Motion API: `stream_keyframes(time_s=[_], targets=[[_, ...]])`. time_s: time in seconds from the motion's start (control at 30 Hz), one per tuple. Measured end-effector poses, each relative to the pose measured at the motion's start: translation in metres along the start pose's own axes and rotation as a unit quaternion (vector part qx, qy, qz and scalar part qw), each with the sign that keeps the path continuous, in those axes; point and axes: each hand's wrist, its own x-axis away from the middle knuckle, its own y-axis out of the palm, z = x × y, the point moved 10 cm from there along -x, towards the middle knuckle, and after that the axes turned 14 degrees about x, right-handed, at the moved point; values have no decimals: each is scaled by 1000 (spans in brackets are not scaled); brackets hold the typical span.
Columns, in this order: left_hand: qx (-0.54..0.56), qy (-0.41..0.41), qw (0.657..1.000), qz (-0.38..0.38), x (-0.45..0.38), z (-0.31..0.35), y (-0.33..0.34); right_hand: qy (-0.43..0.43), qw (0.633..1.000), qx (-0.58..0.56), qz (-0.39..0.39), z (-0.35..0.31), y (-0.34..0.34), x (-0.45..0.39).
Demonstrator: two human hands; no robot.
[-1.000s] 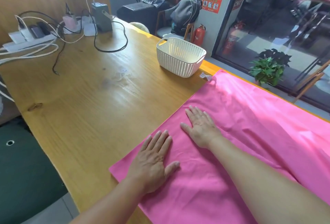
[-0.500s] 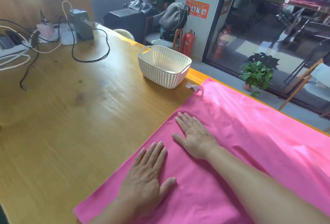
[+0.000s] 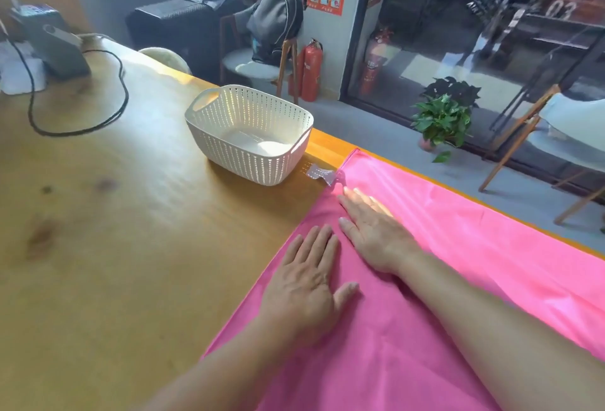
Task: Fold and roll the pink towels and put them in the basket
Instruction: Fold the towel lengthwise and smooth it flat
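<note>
Table [image 3: 114,247]: a long wooden top that carries everything the task needs.
Pink towel [image 3: 442,296]: spread flat on the right part of the table, its left edge running diagonally toward the far corner; it looks like a single layer, though a shallow crease on the right may hide a fold.
Basket [image 3: 248,135]: white, perforated, holding nothing, standing on bare wood just beyond the towel's far corner and apart from it.
Left hand [image 3: 304,283]: palm down on the towel near its left edge, fingers straight and together, thumb out; it presses and grips nothing.
Right hand [image 3: 370,227]: flat on the cloth just ahead of the left one, fingers extended toward the far corner, also holding nothing.
Tag [image 3: 320,175]: a small clear tab at the towel's far corner, lying on the wood.
Step in hand: smoothing the spread towel, judged as preparation before the first fold.
Next move: likely calls for pinching an edge or two corners and carrying them across to halve the cloth, with edges kept matched.
</note>
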Motion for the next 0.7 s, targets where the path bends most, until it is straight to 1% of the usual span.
stream_keyframes(time_s=[0.07, 0.13, 0.2, 0.23, 0.3, 0.33, 0.37, 0.4, 0.43, 0.5, 0.57, 0.63, 0.7], targets=[[-6, 7, 1000, -5, 2, -2, 4, 4, 1000, 12, -9, 19, 2, -17], [0, 3, 1000, -1, 4, -1, 2, 51, 997, 38, -51, 49, 2, -35], [3, -10, 999, 30, -3, 2, -9, 81, 994, 40, -54, 62, -4, -48], [17, -15, 998, 58, -10, 4, -17, 68, 997, 27, -36, 53, -8, -51], [51, -11, 994, 101, -28, 9, -27, 0, 1000, -14, 13, 19, -11, -46], [58, -3, 993, 102, -39, 11, -27, -30, 999, -31, 23, 5, -8, -41], [57, 2, 995, 86, -47, 11, -21, -48, 998, -32, 22, -1, -5, -38], [47, 3, 997, 69, -52, 8, -14, -51, 998, -20, 18, 3, -3, -41], [30, 1, 998, 59, -55, 5, -8, -34, 999, -3, 11, 15, -2, -47], [2, -5, 998, 55, -54, 0, -1, 35, 999, 31, -25, 49, -1, -61], [2, -10, 998, 60, -52, -2, -1, 89, 994, 50, -40, 71, -9, -69], [3, -15, 998, 62, -51, -5, -2, 92, 996, 20, -11, 62, -19, -66], [-5, -24, 998, 59, -53, -10, -3, 71, 997, -33, 24, 40, -24, -42]])
